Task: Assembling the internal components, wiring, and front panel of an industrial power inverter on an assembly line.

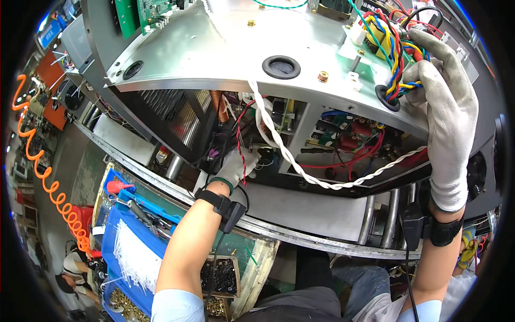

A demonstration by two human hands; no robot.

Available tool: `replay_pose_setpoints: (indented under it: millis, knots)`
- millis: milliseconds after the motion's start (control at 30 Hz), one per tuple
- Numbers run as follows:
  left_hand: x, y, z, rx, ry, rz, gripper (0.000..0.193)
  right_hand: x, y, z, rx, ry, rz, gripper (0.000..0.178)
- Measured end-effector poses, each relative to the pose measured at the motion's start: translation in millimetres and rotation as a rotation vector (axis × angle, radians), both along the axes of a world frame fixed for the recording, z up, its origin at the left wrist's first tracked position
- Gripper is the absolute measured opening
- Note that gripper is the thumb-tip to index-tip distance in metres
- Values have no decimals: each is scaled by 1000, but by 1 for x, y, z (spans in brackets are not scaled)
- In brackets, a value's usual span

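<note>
My right hand (pixel 450 115), in a white glove, has its fingers closed around a bundle of coloured wires (pixel 396 70). The red, yellow, blue and black wires run through a black rubber grommet (pixel 382 99) in a metal panel (pixel 214 53). My left hand (pixel 236 166), also gloved, reaches into the lower part of the cabinet, beside a twisted red and black wire (pixel 240 142). Its fingertips are hard to make out among the parts there. Between my hands, a twisted white cable (pixel 284 147) hangs from the panel edge and loops off to the right.
The cabinet stands on a roller conveyor (pixel 367 220). At lower left are a blue bin (pixel 115 214) of white cable ties (pixel 137 257) and a box of dark screws (pixel 220 276). An orange coiled hose (pixel 40 166) hangs at far left, near another person (pixel 75 268).
</note>
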State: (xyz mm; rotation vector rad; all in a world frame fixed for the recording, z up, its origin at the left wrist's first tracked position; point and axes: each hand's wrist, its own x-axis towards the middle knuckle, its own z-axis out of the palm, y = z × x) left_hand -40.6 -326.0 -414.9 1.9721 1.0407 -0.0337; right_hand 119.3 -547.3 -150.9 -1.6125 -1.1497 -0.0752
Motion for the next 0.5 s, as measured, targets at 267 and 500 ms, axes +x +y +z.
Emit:
replay_pose_setpoints:
  millis: [267, 500]
  knots:
    - [-15, 23, -88, -73, -363, 102, 27, 0, -6, -4, -55, -45, -88, 34]
    - [-18, 7, -30, -431, -550, 49, 29, 22, -21, -19, -115, 21, -180, 33]
